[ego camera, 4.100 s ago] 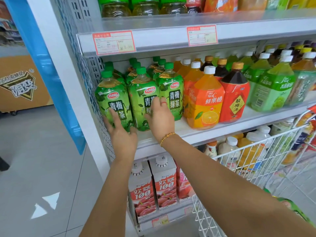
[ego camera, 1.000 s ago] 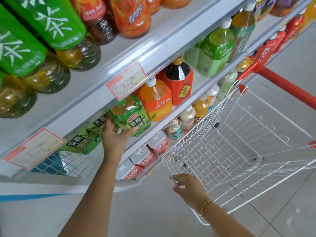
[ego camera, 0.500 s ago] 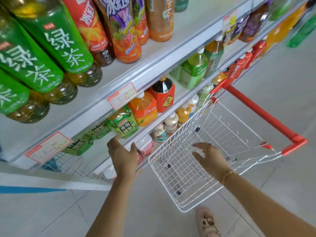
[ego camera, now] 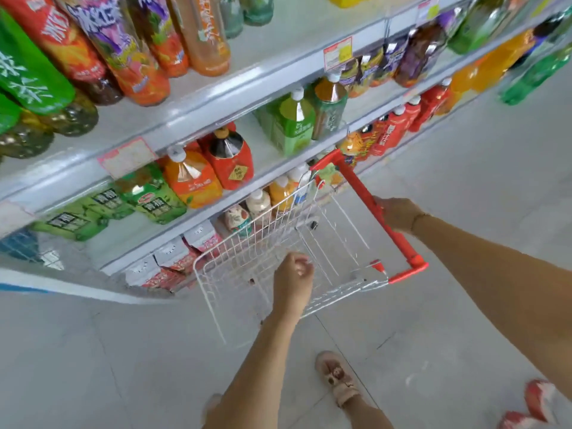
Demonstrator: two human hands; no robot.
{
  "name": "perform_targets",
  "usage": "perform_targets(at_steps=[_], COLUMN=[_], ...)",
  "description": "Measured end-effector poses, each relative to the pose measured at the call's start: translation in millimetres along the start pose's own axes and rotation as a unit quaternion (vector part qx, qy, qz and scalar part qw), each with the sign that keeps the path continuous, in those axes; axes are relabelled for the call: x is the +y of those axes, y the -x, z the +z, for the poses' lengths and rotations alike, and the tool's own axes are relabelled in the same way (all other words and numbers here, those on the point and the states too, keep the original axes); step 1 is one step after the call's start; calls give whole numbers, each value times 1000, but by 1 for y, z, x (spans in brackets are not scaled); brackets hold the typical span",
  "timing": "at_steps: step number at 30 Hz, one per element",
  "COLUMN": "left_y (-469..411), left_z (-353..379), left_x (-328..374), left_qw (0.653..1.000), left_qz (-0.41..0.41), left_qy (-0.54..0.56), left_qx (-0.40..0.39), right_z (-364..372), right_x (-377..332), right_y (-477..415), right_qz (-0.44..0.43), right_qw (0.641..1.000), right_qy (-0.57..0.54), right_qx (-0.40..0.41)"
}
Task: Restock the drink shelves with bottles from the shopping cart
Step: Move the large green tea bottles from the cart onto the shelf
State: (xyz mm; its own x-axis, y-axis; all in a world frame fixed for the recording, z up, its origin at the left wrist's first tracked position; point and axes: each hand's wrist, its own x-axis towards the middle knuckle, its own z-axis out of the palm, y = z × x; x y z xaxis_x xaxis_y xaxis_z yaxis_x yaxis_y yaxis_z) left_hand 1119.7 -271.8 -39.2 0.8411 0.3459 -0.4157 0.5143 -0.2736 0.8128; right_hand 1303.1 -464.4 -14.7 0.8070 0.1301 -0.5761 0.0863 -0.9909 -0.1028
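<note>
Right hand (ego camera: 397,213) closed around the cart's red handle (ego camera: 376,212). Left hand (ego camera: 292,281), fingers loosely curled and holding nothing, over the white cart (ego camera: 247,243); shelves beyond it.

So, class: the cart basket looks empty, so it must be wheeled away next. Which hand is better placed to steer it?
The right hand: it already grips the cart's red handle. The left hand hovers loosely curled over the wire basket, holding nothing.

Price tag (ego camera: 127,157) print is blurred; top-shelf bottles (ego camera: 102,41) are cropped.
</note>
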Motion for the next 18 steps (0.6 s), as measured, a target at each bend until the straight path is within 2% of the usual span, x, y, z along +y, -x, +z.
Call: perform_targets(at_steps=[4,6,9,11,15,18], left_y=[27,39,55,72,112,148], left_z=[68,86,94,90,57,12], left_x=[17,22,23,14,-21,-58], left_qw=[993,988,983,979,967,957], left_qz=[-75,-107,-135,-151,-210,-230], left_qy=[45,67,90,121,134,136], left_qx=[-74,-84,-90,-65,49,116], right_z=[7,19,44,66,114,138], right_x=[7,0,-20,-37,-86,-123], right_y=[11,20,42,63,113,144], right_qz=[-69,-104,-144,-167,-218,-291], right_qw=[997,993,987,984,971,941], right_qy=[5,11,-3,-19,-13,101], right_qx=[-20,-56,-68,-67,-98,-138])
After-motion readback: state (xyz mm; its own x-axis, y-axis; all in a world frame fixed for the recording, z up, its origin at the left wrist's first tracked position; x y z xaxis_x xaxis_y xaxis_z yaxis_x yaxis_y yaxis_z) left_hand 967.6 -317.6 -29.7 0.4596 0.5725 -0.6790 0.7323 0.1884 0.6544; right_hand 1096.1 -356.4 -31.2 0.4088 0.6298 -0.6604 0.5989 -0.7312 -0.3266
